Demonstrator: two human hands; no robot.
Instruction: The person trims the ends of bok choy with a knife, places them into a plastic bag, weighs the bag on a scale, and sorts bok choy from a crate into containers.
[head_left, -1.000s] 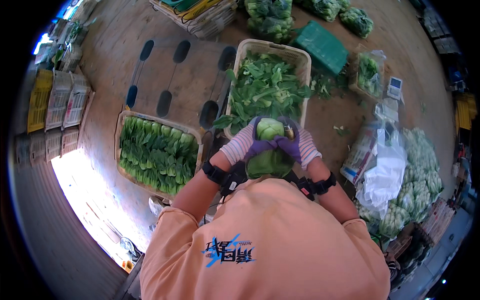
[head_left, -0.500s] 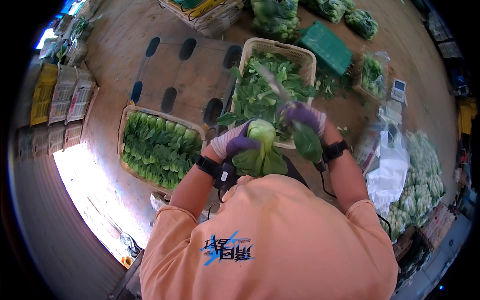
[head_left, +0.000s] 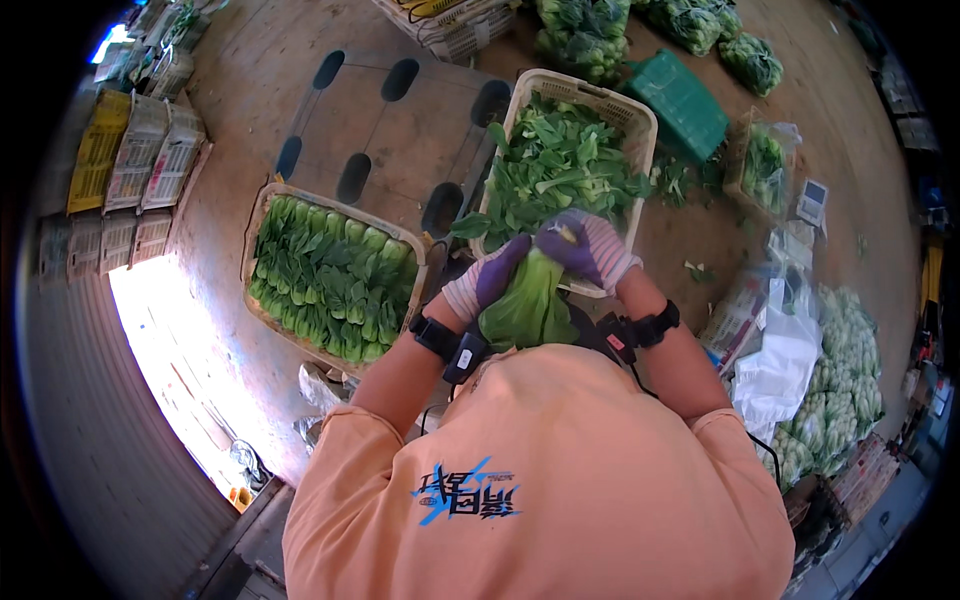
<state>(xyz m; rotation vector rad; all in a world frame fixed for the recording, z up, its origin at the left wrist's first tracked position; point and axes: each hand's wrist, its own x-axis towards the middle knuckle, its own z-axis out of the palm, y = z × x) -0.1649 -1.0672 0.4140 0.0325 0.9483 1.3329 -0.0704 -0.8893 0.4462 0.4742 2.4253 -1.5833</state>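
A head of bok choy [head_left: 528, 300] hangs leaves down in front of my chest, its base up between my two hands. My left hand [head_left: 500, 272], in a purple glove with a striped cuff, is closed round its left side. My right hand [head_left: 588, 248], gloved alike, is closed against the top right of the base. A small yellowish bit shows among its fingers; the knife blade seen earlier is hidden now. Just beyond my hands stands a beige crate [head_left: 642, 190] of loose leaves [head_left: 565, 150]. To the left, another crate [head_left: 262, 215] holds rows of bok choy [head_left: 335, 270].
A dark pallet-like board [head_left: 400, 130] lies between the crates. Behind on the right are a green crate [head_left: 680, 105] and bagged greens [head_left: 750, 62]. A small basket [head_left: 760, 165], a scale [head_left: 812, 200], white plastic bags [head_left: 775, 350] and packed greens [head_left: 835, 370] line the right.
My right hand has moved left and in to the bok choy's base. The loose leaf below it and the knife blade no longer show. The view has shifted slightly.
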